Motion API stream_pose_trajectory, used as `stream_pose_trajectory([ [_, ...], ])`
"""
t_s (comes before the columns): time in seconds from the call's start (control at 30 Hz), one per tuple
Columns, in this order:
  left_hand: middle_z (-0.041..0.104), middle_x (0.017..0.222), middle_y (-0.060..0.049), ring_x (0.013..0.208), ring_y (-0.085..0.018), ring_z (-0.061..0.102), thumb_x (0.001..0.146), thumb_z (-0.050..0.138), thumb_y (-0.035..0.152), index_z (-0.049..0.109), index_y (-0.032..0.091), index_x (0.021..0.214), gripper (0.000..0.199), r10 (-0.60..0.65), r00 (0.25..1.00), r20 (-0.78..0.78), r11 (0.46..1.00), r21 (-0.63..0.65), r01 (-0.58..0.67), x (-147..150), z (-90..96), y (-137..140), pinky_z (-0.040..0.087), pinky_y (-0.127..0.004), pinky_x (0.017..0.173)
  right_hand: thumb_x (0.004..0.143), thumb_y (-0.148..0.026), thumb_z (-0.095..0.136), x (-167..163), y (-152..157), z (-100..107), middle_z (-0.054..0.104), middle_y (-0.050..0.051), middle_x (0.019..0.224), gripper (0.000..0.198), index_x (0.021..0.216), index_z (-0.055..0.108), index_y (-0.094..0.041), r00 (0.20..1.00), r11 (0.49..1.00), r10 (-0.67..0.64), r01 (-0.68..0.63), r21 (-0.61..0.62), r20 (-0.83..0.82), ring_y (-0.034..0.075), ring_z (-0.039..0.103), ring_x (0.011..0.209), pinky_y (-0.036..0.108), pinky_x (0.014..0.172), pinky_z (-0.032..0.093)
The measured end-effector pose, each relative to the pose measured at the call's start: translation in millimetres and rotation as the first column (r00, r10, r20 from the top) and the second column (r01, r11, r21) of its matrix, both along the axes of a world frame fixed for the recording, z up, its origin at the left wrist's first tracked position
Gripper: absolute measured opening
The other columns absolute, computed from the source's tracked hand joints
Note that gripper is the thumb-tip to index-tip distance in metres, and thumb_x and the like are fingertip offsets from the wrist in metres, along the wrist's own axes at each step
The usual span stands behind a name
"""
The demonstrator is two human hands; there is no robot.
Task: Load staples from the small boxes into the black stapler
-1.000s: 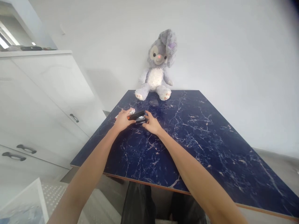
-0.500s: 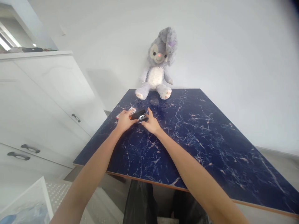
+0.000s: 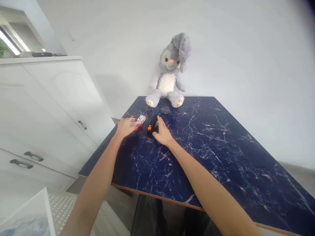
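Note:
My right hand (image 3: pixel 163 132) is closed around the right side of a black stapler (image 3: pixel 150 127) with an orange patch on its near end. The stapler is on the tabletop, and my fingers hide part of it. To its left, my left hand (image 3: pixel 125 127) has its fingers around a small red-and-white box (image 3: pixel 138 126), which is partly covered by the hand. Just behind that box is a second small white box (image 3: pixel 141 118) with dark print.
The hands work on a dark blue marble-patterned table (image 3: pixel 192 157). A grey plush rabbit (image 3: pixel 167 82) sits at its back edge against the wall. White cabinets (image 3: pixel 56 108) with dark handles stand on the left. A white-framed item (image 3: pixel 48 209) is at the lower left.
My left hand has let go of the stapler and moved left onto the red-and-white box. The stapler has turned in my right hand, its orange end now towards me.

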State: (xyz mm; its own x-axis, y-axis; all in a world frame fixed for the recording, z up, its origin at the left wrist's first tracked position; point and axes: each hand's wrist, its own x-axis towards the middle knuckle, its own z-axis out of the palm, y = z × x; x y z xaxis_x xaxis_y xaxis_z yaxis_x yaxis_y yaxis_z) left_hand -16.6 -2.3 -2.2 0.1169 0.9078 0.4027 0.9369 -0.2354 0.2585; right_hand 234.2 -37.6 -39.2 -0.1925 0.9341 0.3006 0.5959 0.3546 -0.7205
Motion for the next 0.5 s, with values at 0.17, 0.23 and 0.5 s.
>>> stream_pose_trajectory([
  [0.17, 0.076, 0.105, -0.005, 0.099, -0.030, 0.067, 0.078, 0.068, 0.038, 0.070, 0.027, 0.119, 0.042, -0.037, 0.999, -0.034, 0.999, -0.012, 0.037, 7, 0.0, -4, 0.048, -0.040, 0.092, 0.078, -0.022, 0.057, -3, -1, -1, 0.021, 0.018, 0.164, 0.092, 0.160, 0.014, -0.018, 1.000, 1.000, 0.007, -0.008, 0.029, 0.021, 0.032, 0.047, 0.138, 0.049, 0.116, 0.037],
  [0.23, 0.076, 0.105, -0.006, 0.102, -0.032, 0.065, 0.079, 0.068, 0.041, 0.070, 0.029, 0.119, 0.043, -0.076, 0.993, -0.092, 0.997, -0.026, 0.074, 14, 0.0, -7, 0.047, -0.043, 0.092, 0.078, -0.021, 0.056, -3, -2, -1, 0.023, 0.018, 0.163, 0.091, 0.159, 0.017, -0.015, 0.999, 0.999, 0.020, -0.022, 0.046, 0.032, 0.033, 0.040, 0.143, 0.049, 0.117, 0.036],
  [0.5, 0.074, 0.096, -0.008, 0.094, -0.030, 0.065, 0.088, 0.058, 0.046, 0.073, 0.028, 0.113, 0.034, -0.172, 0.974, -0.147, 0.985, -0.029, 0.170, 35, -0.4, -15, 0.048, -0.040, 0.086, 0.077, -0.020, 0.056, -3, -4, 2, 0.026, 0.022, 0.161, 0.088, 0.158, 0.020, -0.010, 0.993, 0.996, 0.039, -0.047, 0.073, 0.110, 0.032, 0.031, 0.148, 0.048, 0.118, 0.031],
])
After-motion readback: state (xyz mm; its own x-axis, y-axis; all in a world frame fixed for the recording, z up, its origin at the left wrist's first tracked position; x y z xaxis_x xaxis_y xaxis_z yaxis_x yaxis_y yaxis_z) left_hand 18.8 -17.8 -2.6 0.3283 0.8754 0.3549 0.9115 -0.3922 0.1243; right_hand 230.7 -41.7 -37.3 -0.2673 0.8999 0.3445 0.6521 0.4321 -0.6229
